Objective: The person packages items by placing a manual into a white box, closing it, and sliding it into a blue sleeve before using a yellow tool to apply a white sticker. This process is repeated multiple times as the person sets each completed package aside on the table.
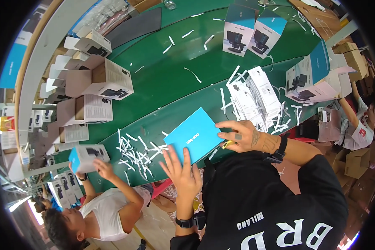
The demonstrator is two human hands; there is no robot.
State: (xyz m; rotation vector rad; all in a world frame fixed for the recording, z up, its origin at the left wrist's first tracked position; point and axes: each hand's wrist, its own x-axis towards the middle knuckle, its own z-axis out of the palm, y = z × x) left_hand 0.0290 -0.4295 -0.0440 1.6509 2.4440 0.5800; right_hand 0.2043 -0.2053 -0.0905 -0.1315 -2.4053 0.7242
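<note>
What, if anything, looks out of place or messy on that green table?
The white strips: they lie in a tangled heap between the blue box and a co-worker, with loose ones strewn across the green table. The papers right of the box also form an uneven, slanting stack. No damage shows on the box.

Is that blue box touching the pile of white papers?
Apart: the head view plainly shows green table between the blue box and the pile of white papers.

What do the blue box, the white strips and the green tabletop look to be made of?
Blue box: likely printed cardboard, satin; flat faces, crisp edges.
White strips: probably paper or thin plastic, matte; some curl.
Green tabletop: glossy, perhaps vinyl or laminate; light reflects off it.
</note>
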